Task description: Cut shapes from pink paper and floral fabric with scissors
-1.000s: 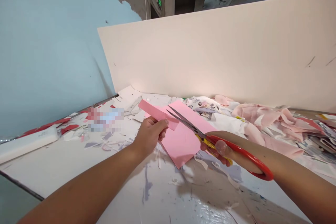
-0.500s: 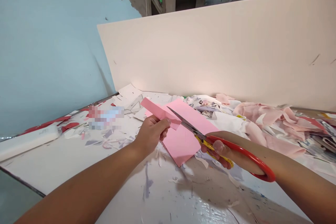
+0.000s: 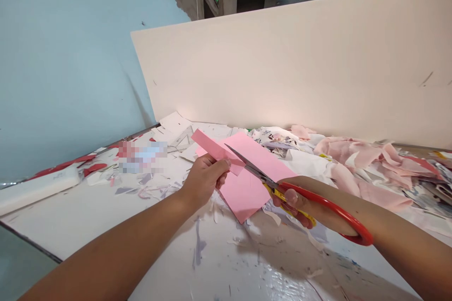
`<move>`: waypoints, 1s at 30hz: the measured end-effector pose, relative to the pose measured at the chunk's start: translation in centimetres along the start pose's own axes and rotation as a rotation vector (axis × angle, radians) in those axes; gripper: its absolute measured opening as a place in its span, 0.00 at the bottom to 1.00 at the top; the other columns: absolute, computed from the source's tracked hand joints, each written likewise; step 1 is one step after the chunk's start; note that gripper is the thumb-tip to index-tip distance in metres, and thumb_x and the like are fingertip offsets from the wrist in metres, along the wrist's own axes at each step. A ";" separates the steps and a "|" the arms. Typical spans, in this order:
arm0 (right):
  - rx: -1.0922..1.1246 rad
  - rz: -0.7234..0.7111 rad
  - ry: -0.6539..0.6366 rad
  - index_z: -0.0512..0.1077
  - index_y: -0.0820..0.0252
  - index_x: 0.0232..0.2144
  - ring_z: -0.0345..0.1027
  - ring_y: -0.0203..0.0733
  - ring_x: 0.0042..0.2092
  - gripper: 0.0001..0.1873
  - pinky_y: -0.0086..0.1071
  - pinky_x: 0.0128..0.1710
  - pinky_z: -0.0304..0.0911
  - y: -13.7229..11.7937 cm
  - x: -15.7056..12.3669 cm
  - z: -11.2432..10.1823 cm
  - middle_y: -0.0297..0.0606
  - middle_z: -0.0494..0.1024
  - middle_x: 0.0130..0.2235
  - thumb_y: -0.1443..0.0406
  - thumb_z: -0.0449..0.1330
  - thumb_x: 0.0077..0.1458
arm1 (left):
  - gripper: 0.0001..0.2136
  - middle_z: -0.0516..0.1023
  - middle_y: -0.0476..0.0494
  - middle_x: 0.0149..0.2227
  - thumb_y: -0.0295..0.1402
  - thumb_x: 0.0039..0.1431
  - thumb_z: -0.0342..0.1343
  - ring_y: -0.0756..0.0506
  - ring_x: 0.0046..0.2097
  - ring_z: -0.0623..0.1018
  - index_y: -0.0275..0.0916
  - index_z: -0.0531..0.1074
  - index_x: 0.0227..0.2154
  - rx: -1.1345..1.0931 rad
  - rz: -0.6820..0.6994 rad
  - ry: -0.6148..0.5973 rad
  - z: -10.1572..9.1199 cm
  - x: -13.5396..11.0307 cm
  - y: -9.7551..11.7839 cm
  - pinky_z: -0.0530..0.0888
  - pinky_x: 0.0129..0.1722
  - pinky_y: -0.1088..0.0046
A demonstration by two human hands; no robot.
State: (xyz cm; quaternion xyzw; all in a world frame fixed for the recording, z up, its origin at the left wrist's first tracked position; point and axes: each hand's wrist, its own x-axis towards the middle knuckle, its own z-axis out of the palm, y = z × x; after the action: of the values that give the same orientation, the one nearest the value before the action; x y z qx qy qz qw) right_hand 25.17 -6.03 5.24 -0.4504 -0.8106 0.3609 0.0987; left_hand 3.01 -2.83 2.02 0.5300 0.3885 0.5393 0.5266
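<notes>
while l hand pinches pink strip, r hand wraps scissors; cut looks unfinished, pink sheet underneath prob tbd

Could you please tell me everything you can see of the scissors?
The scissors have grey, metal-looking blades, a long red loop handle and a yellow handle part. The right hand grips them, its fingers covering some of the handles. They are held above the white table, blades pointing forward and to the left, at the right end of the pink piece in the left hand. How far they are open is unclear.
</notes>
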 end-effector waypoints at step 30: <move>-0.108 0.069 0.004 0.62 0.59 0.29 0.52 0.33 0.22 0.37 0.29 0.22 0.48 -1.3 -0.5 -0.5 0.33 0.59 0.25 0.35 0.32 0.43 | 0.12 0.58 0.55 0.11 0.32 0.47 0.52 0.56 0.18 0.58 0.37 0.60 0.13 -0.008 0.041 0.028 0.0 0.0 0.1 0.55 0.19 0.78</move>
State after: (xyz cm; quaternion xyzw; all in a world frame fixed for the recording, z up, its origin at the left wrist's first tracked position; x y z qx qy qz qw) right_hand 24.85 -6.60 6.55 -0.4834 -0.8127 0.3190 0.0634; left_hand 2.97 -2.80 2.13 0.5281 0.3826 0.5588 0.5123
